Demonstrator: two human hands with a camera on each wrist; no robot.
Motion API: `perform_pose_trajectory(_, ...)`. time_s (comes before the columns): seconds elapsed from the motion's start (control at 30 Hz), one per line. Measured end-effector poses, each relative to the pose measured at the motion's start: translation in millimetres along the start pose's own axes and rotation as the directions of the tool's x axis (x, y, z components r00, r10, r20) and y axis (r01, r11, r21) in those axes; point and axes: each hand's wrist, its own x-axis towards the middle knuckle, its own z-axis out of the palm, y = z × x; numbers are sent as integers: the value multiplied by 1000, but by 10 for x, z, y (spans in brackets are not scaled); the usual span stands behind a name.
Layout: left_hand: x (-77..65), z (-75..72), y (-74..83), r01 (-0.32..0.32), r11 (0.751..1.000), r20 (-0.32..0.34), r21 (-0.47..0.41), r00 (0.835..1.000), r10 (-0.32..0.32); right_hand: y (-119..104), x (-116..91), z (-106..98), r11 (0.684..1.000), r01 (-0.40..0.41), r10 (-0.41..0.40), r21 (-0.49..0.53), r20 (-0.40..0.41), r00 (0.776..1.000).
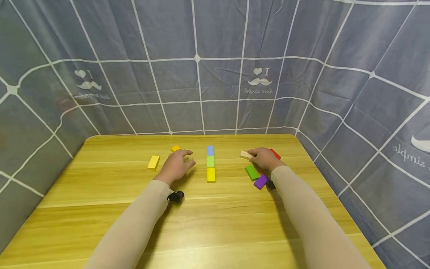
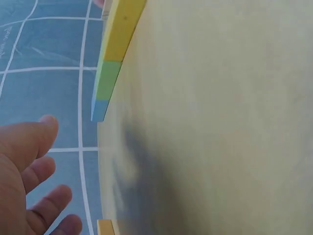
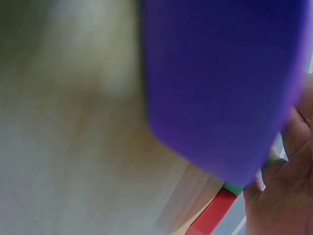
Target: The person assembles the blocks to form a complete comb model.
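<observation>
In the head view a row of three blocks, blue (image 1: 210, 150), light green (image 1: 210, 161) and yellow (image 1: 211, 175), lies end to end at mid-table. Just left of it my left hand (image 1: 176, 166) hovers with fingers apart, holding nothing; the left wrist view shows its loosely spread fingers (image 2: 51, 203). To the right of the row, my right hand (image 1: 265, 158) pinches a plain wooden block (image 1: 246, 155) between thumb and fingers. Below that hand lie a green block (image 1: 252, 173) and a purple block (image 1: 261, 182). A red block (image 1: 275, 153) is partly hidden behind it.
On the left lie a yellow block (image 1: 153, 163) and an orange-yellow block (image 1: 175, 148), the latter close behind the left hand. The purple block (image 3: 220, 88) fills much of the right wrist view. A grey checked curtain (image 1: 218, 82) surrounds the back and sides of the wooden table (image 1: 208, 231).
</observation>
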Motion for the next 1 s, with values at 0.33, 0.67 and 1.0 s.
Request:
perform_pose_trajectory(0.33, 129, -62, -115, 63, 998, -37, -6, 997, -63, 9, 14, 8, 1000, -5, 5, 12, -8, 1000)
perform_pose_trajectory(0.67, 237, -45, -244, 138, 989, -33, -60, 990, -141, 13, 21, 23, 1000, -1, 2, 15, -13, 1000)
perform_pose_trajectory(1.0, 343, -16, -344, 165, 986, -18, -38, 986, -166, 6, -3, 17, 1000, 17, -17, 1, -21, 1000)
